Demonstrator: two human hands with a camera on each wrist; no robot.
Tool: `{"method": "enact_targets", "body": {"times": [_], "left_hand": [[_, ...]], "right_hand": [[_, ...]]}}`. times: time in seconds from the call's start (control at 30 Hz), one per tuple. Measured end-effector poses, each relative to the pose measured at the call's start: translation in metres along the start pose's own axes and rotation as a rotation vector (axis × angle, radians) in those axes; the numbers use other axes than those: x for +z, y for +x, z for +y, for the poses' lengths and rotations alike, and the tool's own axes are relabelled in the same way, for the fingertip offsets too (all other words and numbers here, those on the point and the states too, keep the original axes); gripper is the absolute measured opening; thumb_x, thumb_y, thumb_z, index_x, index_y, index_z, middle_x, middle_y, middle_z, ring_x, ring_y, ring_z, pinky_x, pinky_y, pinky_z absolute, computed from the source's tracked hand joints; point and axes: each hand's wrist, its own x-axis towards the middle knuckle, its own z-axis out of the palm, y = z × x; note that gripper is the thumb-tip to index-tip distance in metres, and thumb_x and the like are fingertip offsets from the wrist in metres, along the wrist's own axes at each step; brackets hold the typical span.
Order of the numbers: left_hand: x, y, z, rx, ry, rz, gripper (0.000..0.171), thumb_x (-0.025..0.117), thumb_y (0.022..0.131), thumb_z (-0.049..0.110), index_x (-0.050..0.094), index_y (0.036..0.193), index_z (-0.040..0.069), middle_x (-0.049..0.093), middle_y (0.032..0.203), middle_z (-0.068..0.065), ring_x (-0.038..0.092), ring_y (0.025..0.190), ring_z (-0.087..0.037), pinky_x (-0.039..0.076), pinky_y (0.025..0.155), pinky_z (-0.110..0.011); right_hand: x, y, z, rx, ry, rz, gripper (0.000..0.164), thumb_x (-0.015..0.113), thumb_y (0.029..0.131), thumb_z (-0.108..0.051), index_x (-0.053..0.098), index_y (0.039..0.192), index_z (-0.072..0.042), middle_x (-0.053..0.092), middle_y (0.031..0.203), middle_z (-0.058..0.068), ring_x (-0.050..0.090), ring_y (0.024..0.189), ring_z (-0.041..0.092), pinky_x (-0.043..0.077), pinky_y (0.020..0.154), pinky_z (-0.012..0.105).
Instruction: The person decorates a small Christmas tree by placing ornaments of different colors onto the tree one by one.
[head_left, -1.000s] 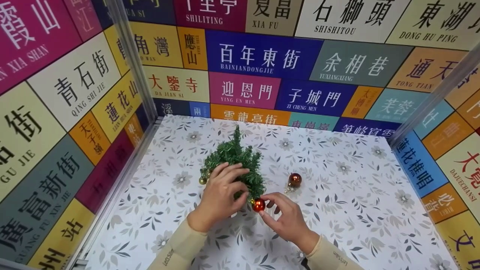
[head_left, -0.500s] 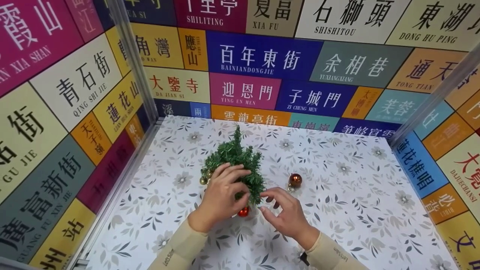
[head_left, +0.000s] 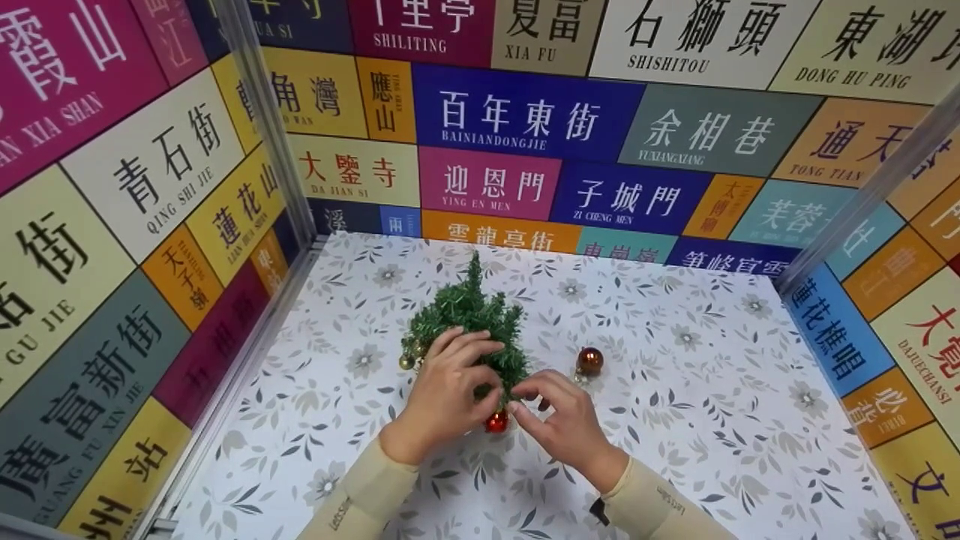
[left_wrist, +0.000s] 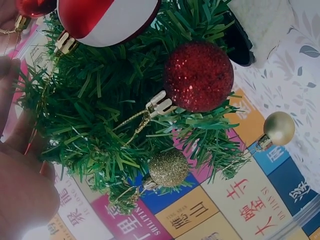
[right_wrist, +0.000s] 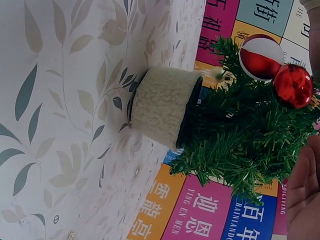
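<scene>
A small green Christmas tree [head_left: 465,300] stands in a cream fleecy pot [right_wrist: 165,106]. My left hand [head_left: 450,386] reaches across its front, thumb and index finger bent together among the branches, just above a shiny red ball ornament [right_wrist: 294,86]. That ball hangs with its gold cap upward and its gold cord [left_wrist: 7,32] running toward my fingers. My right hand [head_left: 562,420] is at the tree's right side, thumb and index fingertips close together beside the ball; I cannot tell whether they pinch anything. A red-and-white ball [right_wrist: 261,56] hangs right beside the red one.
Also on the tree are a glittery red ball [left_wrist: 199,76], a glittery gold ball [left_wrist: 169,169] and a smooth gold ball [left_wrist: 279,128]. A brown-red ball [head_left: 590,361] lies on the floral tabletop [head_left: 675,435]. Sign-covered walls [head_left: 525,112] enclose the table.
The right hand let go of the red ball, which swung left below the left hand. Since then the right fingers have moved in closer and the ball has shifted slightly right. The left hand stays.
</scene>
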Motion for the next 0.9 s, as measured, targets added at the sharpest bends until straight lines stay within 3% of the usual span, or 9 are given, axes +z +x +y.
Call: {"method": "enact_targets", "body": {"times": [0.13, 0.43, 0.63, 0.9], "left_hand": [[0.002, -0.001, 0.001, 0.002, 0.009, -0.007, 0.01, 0.073, 0.082, 0.023, 0.074, 0.072, 0.022, 0.066, 0.126, 0.0, 0.051, 0.129, -0.022, 0.027, 0.113, -0.05], [0.005, -0.001, 0.005, 0.008, 0.05, -0.033, 0.009, 0.075, 0.082, 0.028, 0.076, 0.075, 0.022, 0.065, 0.128, 0.002, 0.05, 0.13, -0.02, 0.024, 0.115, -0.046], [0.007, -0.005, 0.005, 0.073, 0.136, -0.059, 0.007, 0.075, 0.079, 0.026, 0.076, 0.073, 0.021, 0.065, 0.128, -0.001, 0.05, 0.13, -0.023, 0.024, 0.116, -0.047], [0.014, -0.009, 0.009, 0.161, 0.178, -0.072, 0.017, 0.069, 0.08, 0.019, 0.069, 0.063, 0.018, 0.067, 0.12, -0.005, 0.052, 0.128, -0.027, 0.024, 0.116, -0.046]], "right_hand": [[0.002, 0.0, 0.0, 0.021, 0.023, -0.013, 0.02, 0.077, 0.088, -0.015, 0.07, 0.103, -0.025, 0.065, 0.098, -0.013, 0.061, 0.078, 0.01, 0.048, 0.061, 0.019], [0.006, -0.003, 0.004, 0.046, 0.03, -0.03, 0.009, 0.072, 0.092, -0.016, 0.07, 0.095, -0.024, 0.064, 0.091, -0.015, 0.059, 0.073, 0.009, 0.052, 0.057, 0.027], [0.003, -0.009, 0.007, 0.047, 0.038, -0.027, 0.022, 0.072, 0.087, -0.005, 0.066, 0.09, -0.026, 0.06, 0.087, -0.016, 0.057, 0.07, 0.007, 0.05, 0.057, 0.024], [-0.001, -0.02, 0.011, 0.048, 0.018, -0.058, 0.024, 0.072, 0.084, -0.003, 0.063, 0.086, -0.026, 0.057, 0.084, -0.017, 0.055, 0.067, 0.009, 0.048, 0.058, 0.022]]}}
